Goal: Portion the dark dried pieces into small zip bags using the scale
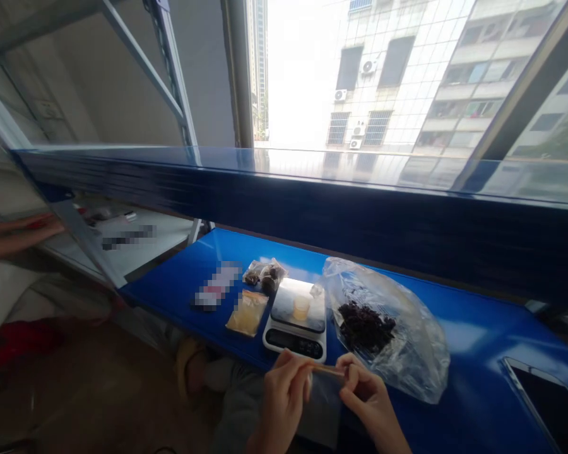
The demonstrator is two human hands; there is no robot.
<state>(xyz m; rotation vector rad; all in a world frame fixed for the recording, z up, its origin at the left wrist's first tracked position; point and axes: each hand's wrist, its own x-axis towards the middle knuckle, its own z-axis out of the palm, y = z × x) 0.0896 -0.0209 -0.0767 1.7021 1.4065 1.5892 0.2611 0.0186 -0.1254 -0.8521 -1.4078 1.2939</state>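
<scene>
My left hand and my right hand pinch the top edge of a clear plastic bag between them, one at each end. An orange-brown strip runs along that edge, and the bag hangs below it over the front of the blue shelf. Just beyond my hands sits a white digital scale with a small yellowish cup on its plate. To its right, a large clear bag lies spread around a heap of dark, shredded dried material.
Left of the scale lie a zip bag of pale yellow contents and a bag of dark round pieces. A phone rests at the right. A blue upper shelf crosses overhead. Another person's arm reaches over a white table at left.
</scene>
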